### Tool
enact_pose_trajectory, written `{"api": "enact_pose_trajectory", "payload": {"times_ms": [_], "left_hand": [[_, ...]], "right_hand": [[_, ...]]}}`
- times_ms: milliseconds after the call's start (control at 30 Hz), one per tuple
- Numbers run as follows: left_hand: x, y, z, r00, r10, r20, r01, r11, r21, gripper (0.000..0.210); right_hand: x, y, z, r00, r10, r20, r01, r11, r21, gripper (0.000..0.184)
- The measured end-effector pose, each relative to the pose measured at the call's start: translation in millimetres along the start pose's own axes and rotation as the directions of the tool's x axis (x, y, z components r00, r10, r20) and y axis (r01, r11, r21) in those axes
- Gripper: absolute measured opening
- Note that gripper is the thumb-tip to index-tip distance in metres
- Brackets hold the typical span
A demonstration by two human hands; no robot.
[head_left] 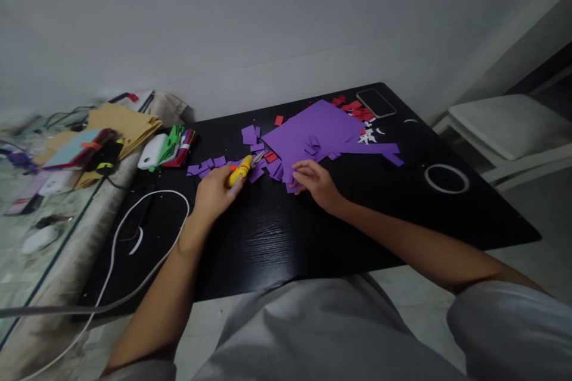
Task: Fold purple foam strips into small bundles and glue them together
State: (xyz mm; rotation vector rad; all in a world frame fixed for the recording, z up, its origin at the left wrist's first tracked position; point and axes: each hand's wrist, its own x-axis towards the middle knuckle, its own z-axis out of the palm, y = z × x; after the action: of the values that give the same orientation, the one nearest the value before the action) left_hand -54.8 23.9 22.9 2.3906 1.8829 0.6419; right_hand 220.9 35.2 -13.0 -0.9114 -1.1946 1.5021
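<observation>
My left hand (217, 189) is closed around yellow-handled scissors (240, 171), whose short metal blades point to the right, towards small purple pieces. My right hand (316, 183) has its thumb and fingers pinched together on a small purple foam or paper piece (291, 187), largely hidden by the fingers. Just beyond the right hand lies a large purple sheet (317, 125), with a few cut bits on top. Small purple squares (206, 165) are scattered to the left of the sheet, and a purple strip (369, 147) reaches out to its right.
Red scraps (355, 108), white scraps (367, 136) and a phone (376, 103) lie at the back right of the black table (268, 244). A white cable (147, 193) loops over the left side. Bundled coloured sheets (176, 149) and brown envelopes (123, 125) sit further left. A white chair (513, 125) stands right.
</observation>
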Motion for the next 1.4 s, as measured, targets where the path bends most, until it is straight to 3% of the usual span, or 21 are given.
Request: {"api": "enact_pose_trajectory", "payload": {"times_ms": [200,500,767,933,1033,1167,1333,1400], "left_hand": [[3,-9,6.7,0.998,0.013,0.056,-0.017,0.998,0.064,0.036],[3,-9,5.3,0.987,0.08,0.14,-0.076,0.996,-0.037,0.034],[4,-19,1.4,0.999,-0.005,0.041,0.004,1.0,0.003,0.037],[5,-24,3.6,0.997,-0.025,0.071,0.026,0.999,-0.025,0.039],[4,-14,-3.7,0.999,-0.019,0.043,0.02,1.0,-0.022,0.041],[-4,19,-10.3,0.993,0.002,-0.116,-0.02,0.988,-0.151,0.032],[-20,64,6.0,0.984,0.174,-0.035,-0.175,0.925,-0.337,0.063],[-22,71,13.3,0.98,0.199,-0.005,-0.185,0.904,-0.385,0.062]], "right_hand": [[-1,1,0,0.999,-0.024,0.022,0.024,1.0,0.013,0.027],[-1,2,0,0.999,-0.03,0.026,0.03,1.0,0.007,0.033],[0,0,-1,0.999,0.027,0.018,-0.028,0.999,0.044,0.031],[-2,-2,1,0.999,0.052,0.011,-0.053,0.996,0.076,0.029],[-4,-3,3,0.997,0.073,0.031,-0.076,0.989,0.127,0.034],[-9,-7,8,0.991,0.091,0.094,-0.107,0.977,0.185,0.039],[-16,-9,12,0.983,0.118,0.139,-0.141,0.975,0.171,0.033],[-18,-7,13,0.982,0.109,0.153,-0.128,0.985,0.12,0.03]]}}
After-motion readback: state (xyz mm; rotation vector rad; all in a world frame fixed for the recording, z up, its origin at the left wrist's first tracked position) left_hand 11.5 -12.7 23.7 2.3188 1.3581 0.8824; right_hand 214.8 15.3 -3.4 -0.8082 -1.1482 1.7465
